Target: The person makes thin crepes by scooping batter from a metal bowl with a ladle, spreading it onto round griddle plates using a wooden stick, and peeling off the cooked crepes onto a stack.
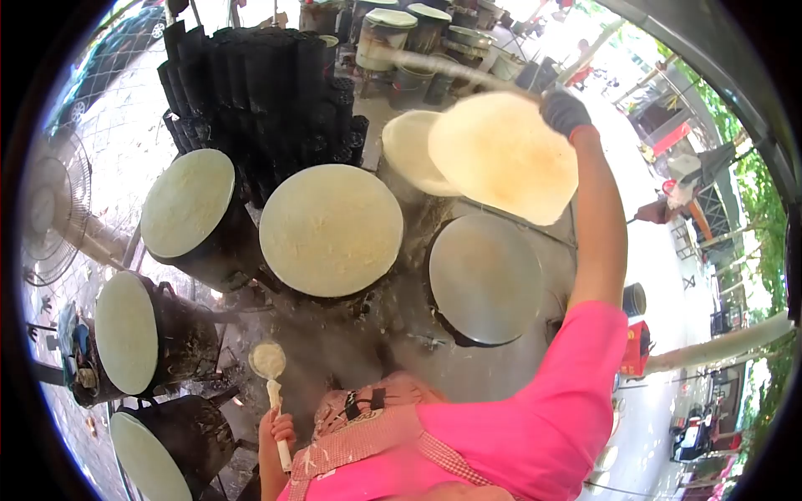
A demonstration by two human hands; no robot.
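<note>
My left hand [277, 430] is wrapped round the pale handle of a ladle [268, 361], whose bowl holds thick cream-coloured batter. Out at the upper right, my right hand [565, 113] wears a dark grey glove and is closed on the edge of a large thin pancake [505, 154]. The pancake hangs in the air, light brown in patches, and partly covers another pale round [413, 150]. Below it is a round griddle [486, 280] with a bare greyish surface. A wide pale round of batter [331, 230] covers the griddle left of that one.
More batter-covered griddles [188, 203] stand on dark stoves along the left. Stacked black coal cylinders [259, 83] rise behind. A blurred pale stick [451, 67] reaches toward my glove; whether I hold it is unclear. A fan [52, 209] stands far left, with buckets [386, 37] at the back.
</note>
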